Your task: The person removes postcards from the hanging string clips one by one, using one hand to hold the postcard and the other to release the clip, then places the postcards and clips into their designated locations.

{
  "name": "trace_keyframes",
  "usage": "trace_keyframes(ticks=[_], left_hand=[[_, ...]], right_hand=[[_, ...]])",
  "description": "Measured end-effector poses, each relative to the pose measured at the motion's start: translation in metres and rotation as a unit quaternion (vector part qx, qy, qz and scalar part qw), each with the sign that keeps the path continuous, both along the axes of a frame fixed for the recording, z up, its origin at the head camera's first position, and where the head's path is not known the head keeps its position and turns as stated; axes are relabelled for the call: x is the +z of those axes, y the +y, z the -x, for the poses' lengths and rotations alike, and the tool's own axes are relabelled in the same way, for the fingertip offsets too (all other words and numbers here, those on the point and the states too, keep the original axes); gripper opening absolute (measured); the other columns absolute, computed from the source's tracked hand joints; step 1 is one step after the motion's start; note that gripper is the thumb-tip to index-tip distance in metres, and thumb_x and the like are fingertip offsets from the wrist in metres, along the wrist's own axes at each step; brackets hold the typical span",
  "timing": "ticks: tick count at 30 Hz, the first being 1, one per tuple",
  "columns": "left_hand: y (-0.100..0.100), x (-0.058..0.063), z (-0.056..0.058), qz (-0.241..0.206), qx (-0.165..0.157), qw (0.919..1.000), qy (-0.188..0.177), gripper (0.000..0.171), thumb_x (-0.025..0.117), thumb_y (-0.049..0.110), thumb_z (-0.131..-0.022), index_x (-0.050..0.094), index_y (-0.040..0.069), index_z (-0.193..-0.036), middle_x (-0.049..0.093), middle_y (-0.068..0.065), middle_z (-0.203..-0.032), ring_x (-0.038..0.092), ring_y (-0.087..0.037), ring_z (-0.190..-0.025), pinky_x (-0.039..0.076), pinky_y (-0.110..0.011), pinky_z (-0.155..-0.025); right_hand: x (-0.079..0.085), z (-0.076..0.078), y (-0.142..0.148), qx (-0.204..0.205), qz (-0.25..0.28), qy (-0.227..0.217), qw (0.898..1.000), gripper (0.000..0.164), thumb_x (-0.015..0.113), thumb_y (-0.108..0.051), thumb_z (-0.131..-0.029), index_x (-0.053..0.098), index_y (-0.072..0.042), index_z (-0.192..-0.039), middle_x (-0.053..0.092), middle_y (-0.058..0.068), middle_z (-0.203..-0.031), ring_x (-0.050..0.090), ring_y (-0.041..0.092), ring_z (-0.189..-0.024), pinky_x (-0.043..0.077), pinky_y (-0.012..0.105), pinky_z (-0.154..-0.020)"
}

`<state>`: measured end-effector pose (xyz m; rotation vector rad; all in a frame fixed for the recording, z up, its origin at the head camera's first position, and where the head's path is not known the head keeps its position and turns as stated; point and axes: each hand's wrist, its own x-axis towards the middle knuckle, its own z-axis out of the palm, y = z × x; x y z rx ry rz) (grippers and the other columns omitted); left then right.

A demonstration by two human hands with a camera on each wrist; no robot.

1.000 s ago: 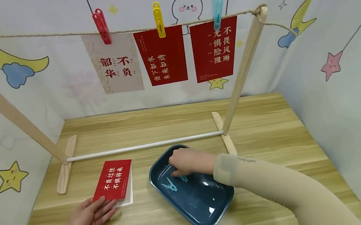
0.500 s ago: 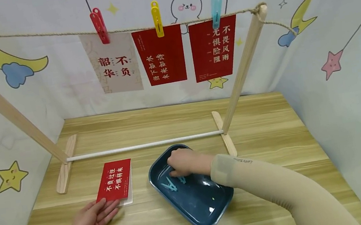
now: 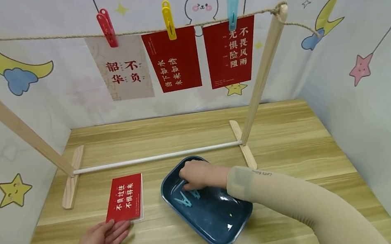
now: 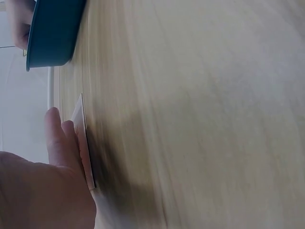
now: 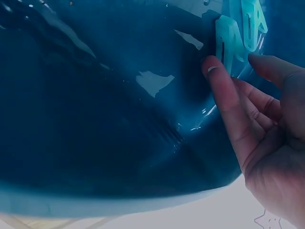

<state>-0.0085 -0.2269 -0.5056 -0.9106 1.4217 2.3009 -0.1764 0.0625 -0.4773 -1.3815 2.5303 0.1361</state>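
Note:
My left hand lies at the near edge of a red card with white lettering, its thumb at the card's lower left corner. Its fingers stretch straight along that edge; a white layer shows beneath the red one. In the left wrist view the card sits just behind the fingers. My right hand reaches into a dark blue tray. Thumb and index finger pinch the end of a light blue clothespin in the right wrist view. A second light blue clothespin lies right beside it.
Behind stands a wooden rack with a right post, a white crossbar and a twine line. Three cards hang from it by a red clothespin, a yellow clothespin and a light blue clothespin.
My left hand has slid slightly right and nearer along the card, whose layers now lie more closely together. My right hand has shifted slightly left, and its clothespin is nearer the other one.

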Motion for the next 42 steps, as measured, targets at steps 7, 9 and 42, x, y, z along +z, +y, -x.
trace_keyframes(ticks=[7, 9, 42], left_hand=[[-0.001, 0.0, -0.003, 0.002, -0.002, 1.0, -0.005, 0.033, 0.03, 0.016, -0.105, 0.03, -0.007, -0.128, 0.059, -0.022, -0.106, 0.056, -0.032, -0.106, 0.042, -0.044, -0.091], [0.0, 0.0, -0.003, 0.004, -0.003, 1.0, -0.006, 0.033, 0.031, 0.017, -0.105, 0.03, -0.006, -0.128, 0.059, -0.022, -0.107, 0.056, -0.032, -0.106, 0.042, -0.044, -0.092], [-0.004, 0.013, -0.005, -0.012, -0.07, 0.9975, 0.006, 0.043, 0.031, 0.026, -0.106, 0.034, -0.011, -0.128, 0.055, -0.024, -0.114, 0.053, -0.034, -0.109, 0.038, -0.046, -0.095]], right_hand=[[0.0, 0.001, 0.003, -0.029, 0.02, -0.03, 0.999, 0.022, 0.064, -0.038, -0.09, 0.061, -0.018, -0.083, 0.048, -0.011, -0.063, 0.047, 0.002, -0.055, 0.038, 0.017, -0.051], [0.002, 0.001, 0.004, -0.032, 0.021, -0.035, 0.999, 0.023, 0.064, -0.039, -0.09, 0.061, -0.017, -0.083, 0.049, -0.011, -0.063, 0.047, 0.003, -0.055, 0.038, 0.018, -0.052], [0.037, 0.015, 0.007, -0.019, 0.056, -0.028, 0.998, 0.028, 0.063, -0.045, -0.089, 0.055, -0.022, -0.075, 0.051, -0.011, -0.065, 0.048, 0.007, -0.059, 0.039, 0.022, -0.056]])
